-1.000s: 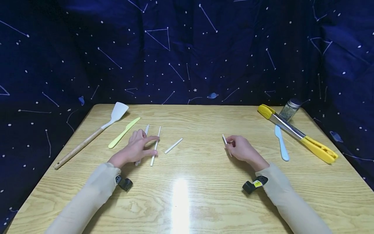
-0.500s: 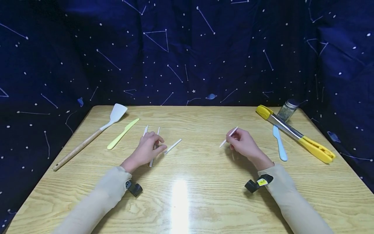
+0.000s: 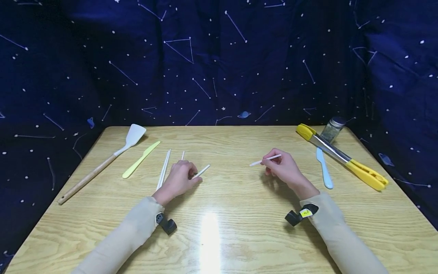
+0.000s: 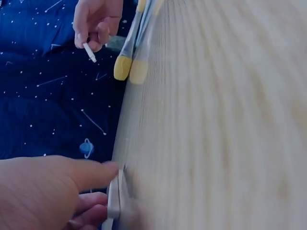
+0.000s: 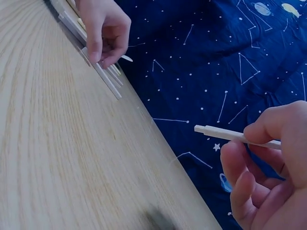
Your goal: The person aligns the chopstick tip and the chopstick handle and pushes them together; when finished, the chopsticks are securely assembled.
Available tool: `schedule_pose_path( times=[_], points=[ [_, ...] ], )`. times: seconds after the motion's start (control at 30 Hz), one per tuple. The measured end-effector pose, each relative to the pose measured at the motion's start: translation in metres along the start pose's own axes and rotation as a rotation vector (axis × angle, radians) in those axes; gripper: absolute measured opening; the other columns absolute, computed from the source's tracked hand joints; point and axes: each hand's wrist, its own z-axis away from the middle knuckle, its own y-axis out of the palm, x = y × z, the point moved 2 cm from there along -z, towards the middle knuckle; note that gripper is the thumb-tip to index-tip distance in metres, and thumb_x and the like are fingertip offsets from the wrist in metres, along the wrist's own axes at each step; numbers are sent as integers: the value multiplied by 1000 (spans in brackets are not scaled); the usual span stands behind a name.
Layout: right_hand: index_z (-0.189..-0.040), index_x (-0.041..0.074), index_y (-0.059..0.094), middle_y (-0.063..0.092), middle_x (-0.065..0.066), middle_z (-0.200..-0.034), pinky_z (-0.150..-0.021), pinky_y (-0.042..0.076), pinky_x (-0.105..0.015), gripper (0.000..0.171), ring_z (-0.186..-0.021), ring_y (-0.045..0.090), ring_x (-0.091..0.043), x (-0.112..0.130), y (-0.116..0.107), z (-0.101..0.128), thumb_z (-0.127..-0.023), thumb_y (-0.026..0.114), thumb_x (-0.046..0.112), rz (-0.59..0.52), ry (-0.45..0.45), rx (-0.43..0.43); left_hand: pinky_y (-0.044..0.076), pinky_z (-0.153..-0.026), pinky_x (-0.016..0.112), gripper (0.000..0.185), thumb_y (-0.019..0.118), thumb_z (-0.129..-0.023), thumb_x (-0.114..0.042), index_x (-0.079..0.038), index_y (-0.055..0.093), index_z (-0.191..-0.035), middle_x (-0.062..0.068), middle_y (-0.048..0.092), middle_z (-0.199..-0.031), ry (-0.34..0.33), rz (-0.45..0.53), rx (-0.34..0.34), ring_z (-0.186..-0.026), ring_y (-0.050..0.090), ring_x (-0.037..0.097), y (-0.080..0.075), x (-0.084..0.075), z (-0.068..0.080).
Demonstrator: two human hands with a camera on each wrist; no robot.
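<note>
Since a second earlier, our left hand (image 3: 178, 180) had slid rightward off the pair of long white sticks (image 3: 163, 169) and closed its fingertips on the short white stick (image 3: 202, 171), while our right hand (image 3: 284, 168) had lifted its own white stick (image 3: 265, 160) clear of the wooden table (image 3: 239, 236) and swung it nearly level, tip pointing left.

From the head view, the left fingers were curled over the near end of the short stick, which lay flat on the table just right of another stick (image 3: 183, 155) half hidden behind the knuckles. The right hand pinched its stick between thumb and fingers, held above the table. The spatula (image 3: 102, 163) and the green knife (image 3: 141, 160) lay well to the left, the blue knife (image 3: 323, 168), yellow tongs (image 3: 342, 156) and spice jar (image 3: 332, 128) to the right.

From the left wrist view, the picture was blurred; our fingers pressed the end of the short stick (image 4: 114, 197) against the wood, and the right hand (image 4: 96, 21) showed far off with its stick (image 4: 89, 51).

From the right wrist view, thumb and forefinger clamped the stick (image 5: 230, 134) near its back end, and the left hand (image 5: 105, 28) sat on the sticks opposite.

We judged the left grip risky: a thin stick lying flat could roll or skid from fingertip pressure and knock its neighbours. The right stick, held far back, could pivot and drop.
</note>
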Motion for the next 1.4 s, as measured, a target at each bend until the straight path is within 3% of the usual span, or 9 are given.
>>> schedule_pose_path(
  times=[0.17,0.23,0.47,0.63,1.0,1.2,1.4],
  points=[
    [-101,-7,54,65,-12,-87,-54,45,-21,16,-61,58,-8,-2,-1,-2,-95,56,8,2,-6,6,42,-59,25,16,75,-81,-14,-9,65,-70,-2,58,-64,-3,16,25,-60,49,9,4,-3,1],
    [-101,-5,55,65,-14,-90,-55,45,-21,15,-62,58,-8,-3,-2,-3,-96,55,10,2,1,7,41,-59,25,16,75,-81,-13,-9,65,-70,-2,57,-63,-6,15,20,-60,48,9,5,-4,2],
    [-101,-4,54,65,5,-85,-58,46,-21,18,-63,59,-8,-4,-3,-3,-97,55,13,-20,13,13,40,-59,25,16,75,-82,-15,-10,65,-70,-3,56,-64,-12,6,20,-62,47,10,6,-5,3],
    [-102,-3,53,65,8,-84,-58,46,-21,16,-63,60,-8,-3,-4,-4,-97,54,13,-51,10,32,40,-59,24,17,74,-83,-16,-10,63,-71,-2,54,-67,-7,31,29,-66,46,11,5,-8,2],
    [-98,-1,53,70,10,-83,-58,46,-22,11,-54,56,-11,-1,2,3,-98,53,11,-77,-14,84,41,-58,21,13,70,-88,-14,-8,61,-80,-1,60,-76,105,163,12,-67,50,13,6,-38,7],
    [-96,1,53,72,9,-84,-57,45,-22,9,-55,58,-11,1,6,6,-98,52,9,-124,-68,147,38,-53,20,9,66,-91,-13,-8,60,-86,-1,59,-79,180,252,14,-57,40,4,7,-53,10],
    [-96,1,52,73,7,-87,-58,48,-24,12,-55,58,-12,7,7,7,-99,52,12,-134,-142,250,35,-49,20,7,64,-92,-12,-6,61,-90,0,59,-80,194,350,52,-52,35,2,4,-65,9]
  ],
)
